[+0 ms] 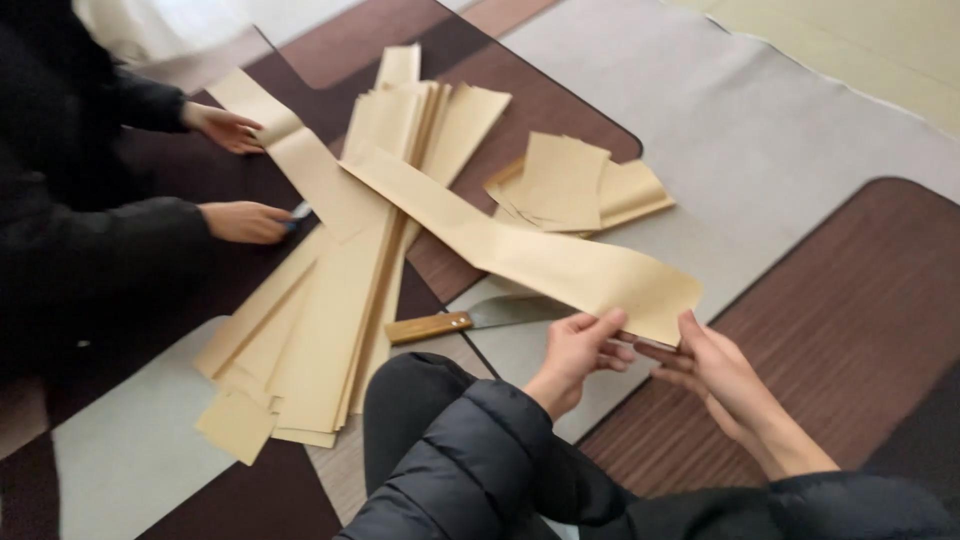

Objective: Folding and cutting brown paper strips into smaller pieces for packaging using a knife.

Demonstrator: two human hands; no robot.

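Observation:
A long tan paper strip [520, 250] runs from the pile at the upper left down to my hands. My left hand [585, 345] pinches its near end from below and the side. My right hand [715, 370] holds the same end at its right corner, fingers under the paper. Just left of my left hand a knife with a wooden handle [430, 326] lies on the floor, its blade partly under the strip.
A pile of long tan strips [320, 330] lies on the floor mat. A smaller stack of folded tan pieces [575, 185] sits beyond. Another person in black at the left holds a strip [275, 130] with both hands [225, 127]. My dark-sleeved knee [410, 400] is near.

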